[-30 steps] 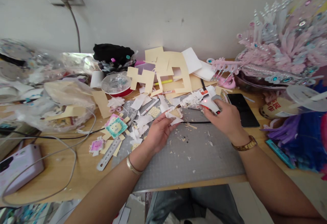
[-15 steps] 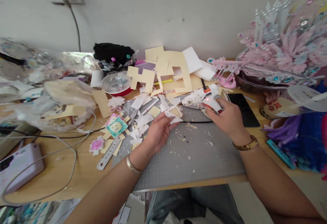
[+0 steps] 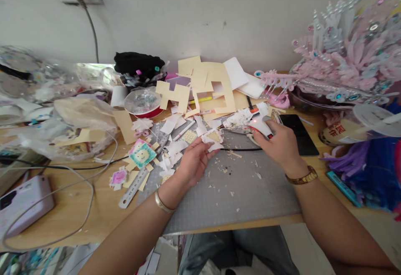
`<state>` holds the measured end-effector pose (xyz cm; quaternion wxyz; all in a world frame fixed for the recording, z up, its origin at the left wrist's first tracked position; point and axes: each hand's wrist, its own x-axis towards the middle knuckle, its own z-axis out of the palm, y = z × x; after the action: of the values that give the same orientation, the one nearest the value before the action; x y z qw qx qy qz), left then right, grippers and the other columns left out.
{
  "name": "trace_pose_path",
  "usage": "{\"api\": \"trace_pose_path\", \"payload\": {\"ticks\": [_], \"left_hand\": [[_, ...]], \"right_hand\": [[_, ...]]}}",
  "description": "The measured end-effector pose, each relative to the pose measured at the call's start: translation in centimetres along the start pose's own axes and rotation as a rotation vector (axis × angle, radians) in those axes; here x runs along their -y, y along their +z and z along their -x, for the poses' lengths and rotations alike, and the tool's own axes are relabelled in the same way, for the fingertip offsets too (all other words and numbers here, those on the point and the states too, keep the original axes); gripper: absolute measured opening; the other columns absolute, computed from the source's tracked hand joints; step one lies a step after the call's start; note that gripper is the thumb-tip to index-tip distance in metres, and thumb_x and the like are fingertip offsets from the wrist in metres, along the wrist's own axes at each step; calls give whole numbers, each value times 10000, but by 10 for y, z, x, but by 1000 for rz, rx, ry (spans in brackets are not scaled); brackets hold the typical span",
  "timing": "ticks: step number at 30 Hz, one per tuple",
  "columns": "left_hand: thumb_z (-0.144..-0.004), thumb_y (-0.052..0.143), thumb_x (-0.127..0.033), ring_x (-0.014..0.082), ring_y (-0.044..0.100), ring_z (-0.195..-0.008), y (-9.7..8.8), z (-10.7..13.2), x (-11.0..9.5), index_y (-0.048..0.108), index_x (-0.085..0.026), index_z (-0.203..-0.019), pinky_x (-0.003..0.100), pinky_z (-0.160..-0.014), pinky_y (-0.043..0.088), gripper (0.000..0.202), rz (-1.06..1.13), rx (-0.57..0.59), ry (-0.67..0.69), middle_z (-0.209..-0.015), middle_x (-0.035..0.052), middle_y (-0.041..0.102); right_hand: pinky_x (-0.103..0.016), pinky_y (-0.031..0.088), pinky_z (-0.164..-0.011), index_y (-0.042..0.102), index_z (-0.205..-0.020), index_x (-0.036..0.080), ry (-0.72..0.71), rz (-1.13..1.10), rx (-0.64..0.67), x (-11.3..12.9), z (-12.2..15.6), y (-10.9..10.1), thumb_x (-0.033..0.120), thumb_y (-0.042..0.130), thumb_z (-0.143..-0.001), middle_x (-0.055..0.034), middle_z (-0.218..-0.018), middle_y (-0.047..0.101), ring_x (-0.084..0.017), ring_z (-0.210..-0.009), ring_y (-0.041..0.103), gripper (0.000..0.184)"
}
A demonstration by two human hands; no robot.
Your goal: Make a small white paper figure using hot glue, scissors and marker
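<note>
I see the left hand (image 3: pixel 196 161) pinching paper (image 3: pixel 214 144); the right hand (image 3: pixel 280 144), curled round the gun (image 3: pixel 260 124), has edged right; gluing likely continues.

Metal ruler (image 3: pixel 134 188): number 20 near holed end; drink cup (image 3: pixel 341 132): red Chinese characters, blurred

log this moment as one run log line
left hand: holds paper | right hand: grips glue gun | nozzle: near paper, contact unclear | mat: littered with scraps
</note>
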<state>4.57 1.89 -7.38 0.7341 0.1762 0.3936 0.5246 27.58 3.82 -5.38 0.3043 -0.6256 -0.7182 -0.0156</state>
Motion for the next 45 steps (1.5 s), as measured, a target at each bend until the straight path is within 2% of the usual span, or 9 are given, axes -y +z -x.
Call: {"api": "trace_pose_path", "payload": {"ticks": [17,21,26,28,32,35,38,42,45], "left_hand": [[-707,671,-71,173,707,-902,2,1,-3,681,-136,-965,263,-795,585,267,32,-3,5,-1028,75,754],[-728,650,-64,184,705,-943,0,0,-3,677,-144,-1029,297,-867,579,313,29,5,6,-1055,76,752],[-784,642,-119,211,693,-1012,-1,-1,-2,679,-136,-998,388,-968,559,218,39,7,13,-1103,94,738],[-824,617,-171,233,691,-1035,0,-2,-1,679,-132,-1011,426,-981,555,201,55,-11,5,-1113,111,735],[-846,556,-226,276,688,-1067,1,-2,-2,683,-100,-1046,471,-1009,535,268,60,2,-28,-1114,162,734],[-798,566,-194,292,679,-1093,-1,-1,-2,692,-90,-1024,482,-1023,524,279,64,32,-22,-1113,169,735],[-738,610,-124,291,658,-1140,-2,1,-1,710,-107,-1001,468,-1049,508,282,18,101,-11,-1144,145,732],[-737,681,-109,274,659,-1132,-1,3,2,735,-125,-954,445,-1050,507,224,-68,144,-8,-1153,119,732],[-748,694,-116,251,671,-1091,-1,4,5,742,-128,-963,415,-1028,519,220,-85,160,-19,-1139,110,737]], "right_hand": [[-339,427,-604,674,-821,177,-6,9,-58,1,0,1,445,575,-808,-102,-702,673,-271,-666,621,286],[-336,439,-606,659,-804,185,107,-119,-88,0,-3,1,477,646,-737,-62,-673,655,-227,-603,583,300],[-321,450,-616,625,-780,193,323,-276,-106,-9,-13,-1,535,684,-711,-32,-674,642,-194,-614,556,354],[-336,460,-644,632,-834,187,403,-198,-62,-14,-17,-2,547,712,-686,-51,-727,664,-219,-668,590,398],[-365,467,-663,674,-971,188,487,99,218,-20,-22,2,610,723,-677,-100,-806,700,-301,-780,658,516],[-370,473,-670,690,-1037,191,458,229,329,-18,-21,6,660,677,-726,-124,-838,713,-333,-843,680,563],[-387,488,-690,694,-1040,185,391,281,328,-16,-20,8,663,671,-749,-140,-878,711,-347,-885,672,560],[-469,489,-849,679,-1064,174,167,241,69,-13,-14,6,585,730,-749,-176,-1125,653,-377,-1079,585,520],[-491,454,-954,679,-1039,207,-71,-33,-69,-2,-5,6,525,753,-760,-134,-1126,633,-341,-1117,556,429]]}}
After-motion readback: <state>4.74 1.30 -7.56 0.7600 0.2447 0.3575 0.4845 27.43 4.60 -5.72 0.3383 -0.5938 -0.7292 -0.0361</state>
